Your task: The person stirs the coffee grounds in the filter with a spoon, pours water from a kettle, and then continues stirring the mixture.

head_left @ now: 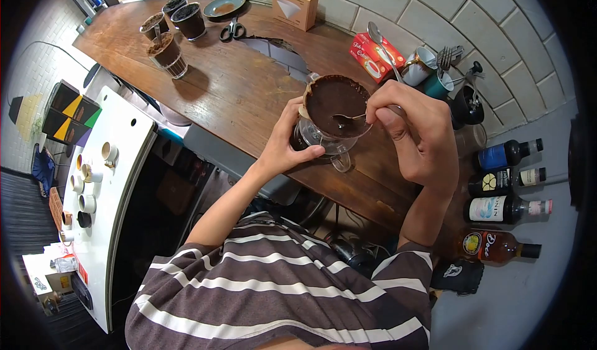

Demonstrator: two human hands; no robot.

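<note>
My left hand (287, 140) is wrapped round the side of a glass dripper (306, 110) that stands on a glass server (320, 143) on the wooden counter. A paper filter lines the dripper, and dark wet coffee (336, 98) fills it nearly to the rim. Pinched in my right hand (413, 129) is a small metal spoon (353, 117), its bowl at the surface of the coffee. The fingers of my right hand are close to the dripper's right rim. My left thumb lies along the front of the glass.
On the wooden counter (239, 110) stand several cups with dark grounds (188, 23), scissors (232, 32), a plate (225, 6), a cardboard box (295, 7) and a red box (375, 56). Cutlery holders (438, 84) and several bottles (497, 179) line the right side.
</note>
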